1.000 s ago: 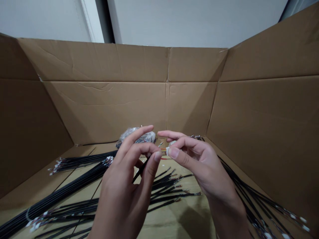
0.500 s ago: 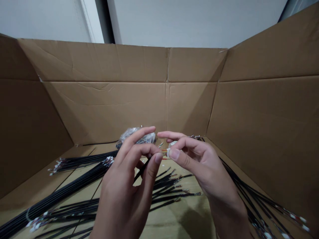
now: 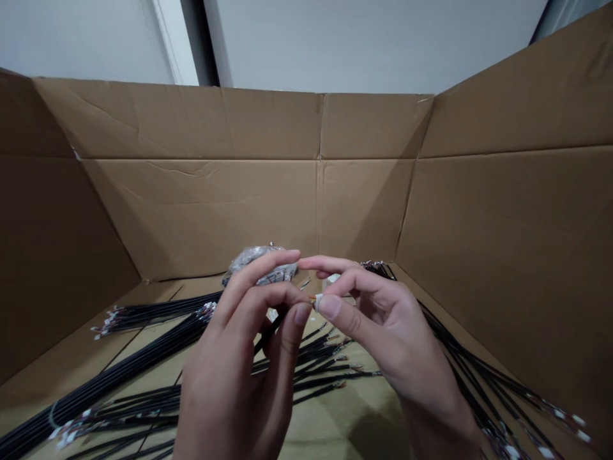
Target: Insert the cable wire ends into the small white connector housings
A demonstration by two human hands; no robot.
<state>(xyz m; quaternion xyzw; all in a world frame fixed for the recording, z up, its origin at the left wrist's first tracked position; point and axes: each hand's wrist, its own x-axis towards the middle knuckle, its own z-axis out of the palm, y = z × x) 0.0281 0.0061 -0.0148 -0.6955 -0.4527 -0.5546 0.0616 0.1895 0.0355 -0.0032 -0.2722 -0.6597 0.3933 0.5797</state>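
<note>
Small white connector (image 3: 318, 301) pinched in right hand (image 3: 383, 326) grip, above cardboard box (image 3: 364, 191) floor. Left hand (image 3: 239, 377) grip closed on black cable (image 3: 268, 329) meeting connector. Cable bundles (image 3: 119, 370) on box floor; plastic bag (image 3: 253, 259) behind hands.

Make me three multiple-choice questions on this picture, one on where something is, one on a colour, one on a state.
1. Where does the plastic bag lie?
A. By the box's back wall
B. Outside the box
C. In the right hand

2. What colour are the loose cables?
A. Yellow
B. Black
C. Blue

3. How are the two hands?
A. Far apart
B. Flat on the floor
C. Fingertips together, pinching a small white connector

A: the bag sits beyond the hands. B: black sheaths. C: left hand and right hand meet at the connector.
</note>
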